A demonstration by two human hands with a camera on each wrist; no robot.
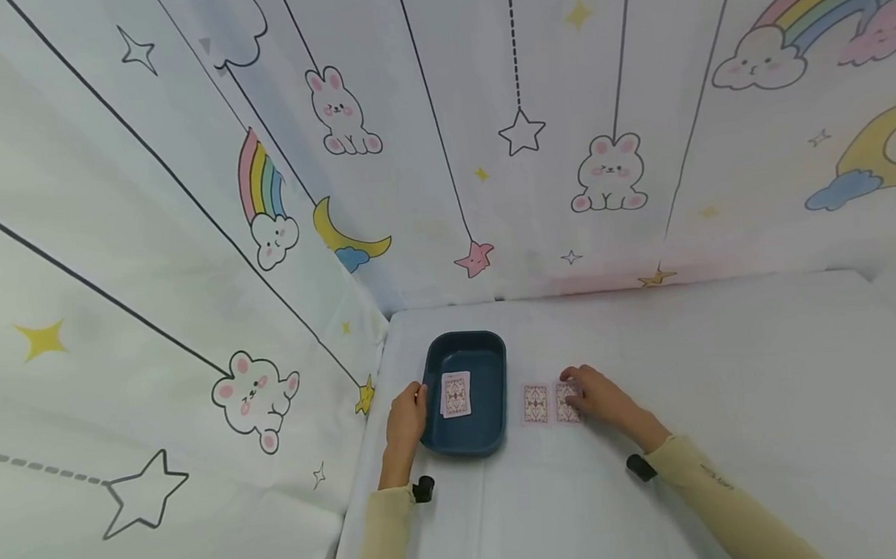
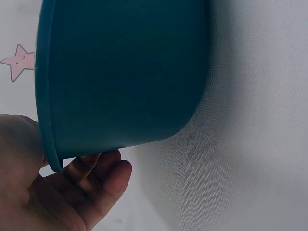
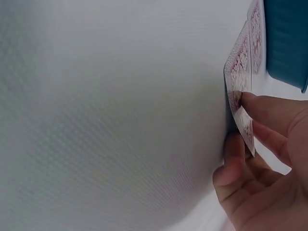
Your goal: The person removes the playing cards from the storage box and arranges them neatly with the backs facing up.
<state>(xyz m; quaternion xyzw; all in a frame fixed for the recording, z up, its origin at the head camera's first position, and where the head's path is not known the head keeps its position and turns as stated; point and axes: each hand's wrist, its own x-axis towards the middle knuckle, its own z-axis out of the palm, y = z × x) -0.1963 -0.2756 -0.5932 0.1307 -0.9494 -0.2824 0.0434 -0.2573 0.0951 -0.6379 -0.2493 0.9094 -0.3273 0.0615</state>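
Note:
A dark teal plastic tray (image 1: 490, 394) stands on the white cloth, with a small stack of playing cards (image 1: 456, 394) lying face down in it. My left hand (image 1: 406, 419) grips the tray's left side; in the left wrist view its fingers (image 2: 113, 185) curl under the rim. To the right of the tray lies a face-down card (image 1: 536, 403) with a red pattern. Beside it my right hand (image 1: 607, 402) pinches a second playing card (image 3: 238, 74), thumb on its back and fingers at its edge. This card's near edge tilts up from the cloth.
A white cloth (image 1: 684, 344) covers the table. Behind and to the left hang white sheets (image 1: 444, 180) printed with rabbits, stars and rainbows. A small black wrist device (image 1: 641, 468) sits at the right sleeve, and another (image 1: 423, 489) at the left.

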